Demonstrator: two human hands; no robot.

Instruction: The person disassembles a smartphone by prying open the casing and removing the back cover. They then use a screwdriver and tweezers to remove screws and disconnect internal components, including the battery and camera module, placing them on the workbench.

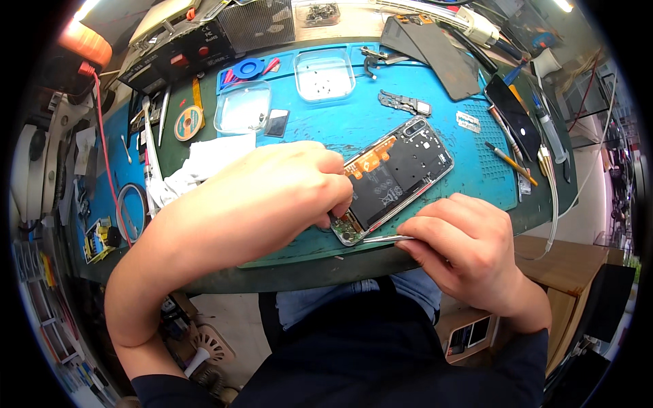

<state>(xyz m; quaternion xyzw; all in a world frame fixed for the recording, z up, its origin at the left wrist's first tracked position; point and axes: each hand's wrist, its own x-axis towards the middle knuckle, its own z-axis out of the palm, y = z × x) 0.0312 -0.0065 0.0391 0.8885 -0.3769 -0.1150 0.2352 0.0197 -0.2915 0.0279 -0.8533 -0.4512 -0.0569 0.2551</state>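
Between the left hand [309, 180] and the right hand [469, 234] lies an open phone [398, 173], black inside with an orange patch, slanting on a blue mat [469, 163]. The right thumb and finger pinch a thin silver tool [384, 239], and its other end reaches the phone's near end. The left fingers curl close together at that same end. I cannot tell if they pinch something, because the hand hides some fingertips. It also covers part of the phone's left side. The right fingers hide the back of the tool.

Past the left hand sits a clear box [237, 112] with a few bits by its right corner, too small to name. Just right of it, a second clear box [342, 80] has tiny dark bits spread on its bottom. Farther past the hands, a small see-through tub [317, 24] holds a heap of little metal-looking pieces.
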